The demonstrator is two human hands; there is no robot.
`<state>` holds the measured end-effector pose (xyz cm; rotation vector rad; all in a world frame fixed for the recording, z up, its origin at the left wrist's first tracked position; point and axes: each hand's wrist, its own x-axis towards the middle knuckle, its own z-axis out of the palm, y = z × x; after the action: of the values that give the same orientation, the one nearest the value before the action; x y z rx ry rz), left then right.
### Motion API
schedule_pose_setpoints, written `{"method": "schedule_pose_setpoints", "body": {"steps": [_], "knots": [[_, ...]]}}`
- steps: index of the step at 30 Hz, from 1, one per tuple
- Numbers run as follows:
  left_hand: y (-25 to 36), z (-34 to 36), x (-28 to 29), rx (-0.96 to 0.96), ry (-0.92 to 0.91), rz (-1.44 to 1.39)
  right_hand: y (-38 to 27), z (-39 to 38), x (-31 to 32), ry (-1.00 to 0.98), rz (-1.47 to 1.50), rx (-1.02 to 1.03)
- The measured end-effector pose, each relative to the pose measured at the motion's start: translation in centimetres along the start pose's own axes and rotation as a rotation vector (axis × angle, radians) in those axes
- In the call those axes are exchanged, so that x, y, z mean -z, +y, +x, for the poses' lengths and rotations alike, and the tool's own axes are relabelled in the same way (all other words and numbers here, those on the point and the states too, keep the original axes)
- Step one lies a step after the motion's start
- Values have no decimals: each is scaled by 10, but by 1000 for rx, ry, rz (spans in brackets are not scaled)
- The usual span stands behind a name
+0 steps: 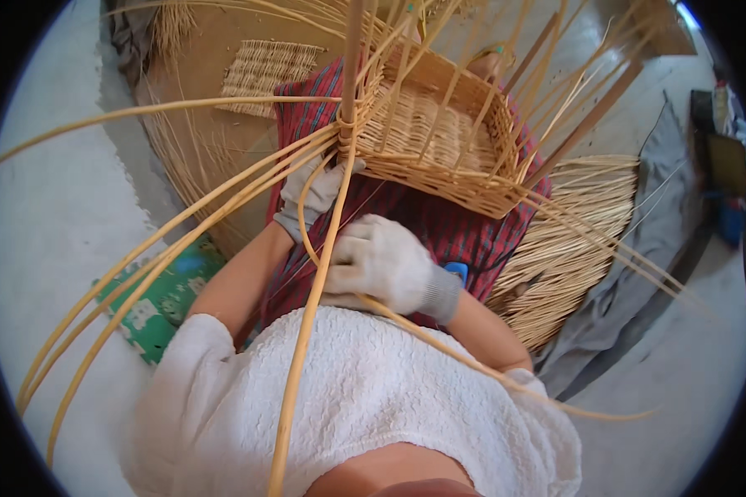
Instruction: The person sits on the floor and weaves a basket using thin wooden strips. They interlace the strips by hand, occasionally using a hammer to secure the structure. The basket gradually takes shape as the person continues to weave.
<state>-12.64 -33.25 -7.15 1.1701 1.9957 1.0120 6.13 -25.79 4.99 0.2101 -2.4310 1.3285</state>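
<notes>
A half-woven rectangular wicker basket (439, 178) rests tilted on the red checked cloth (311, 87) over my lap, with long loose rods rising from its sides. Upright brown sticks stand at its corners, the nearer one (352, 58) at the left. My left hand (315, 190), in a whitish knit glove, is closed at that left corner; strands partly cover its fingers. Nearer my body, my gloved right hand (389, 257) is closed around a wicker strand (506, 378). This strand loops up to the corner, and its free end trails right across my shirt.
Several long rods (174, 240) fan out from the corner to the left. Beyond lies a flat woven panel (265, 70). A bundle of wicker rods (572, 224) and grey cloth (659, 207) are at the right. A green patterned cushion (174, 290) lies beside my left arm.
</notes>
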Motion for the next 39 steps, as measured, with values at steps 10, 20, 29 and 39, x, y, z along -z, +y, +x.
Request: {"method": "schedule_pose_setpoints", "body": {"steps": [10,20,29,39], "knots": [[5,96,56,-112,-643,-512,-3,14,-41,202,-373,-117],[3,130,53,-730,-688,2,-13,5,-45,403,-529,-186],[-7,110,51,-258,-828,-205,75,-66,2,1117,131,-969],[-5,53,1,-219,-244,-470,68,-55,2,1260,378,-1108]]}}
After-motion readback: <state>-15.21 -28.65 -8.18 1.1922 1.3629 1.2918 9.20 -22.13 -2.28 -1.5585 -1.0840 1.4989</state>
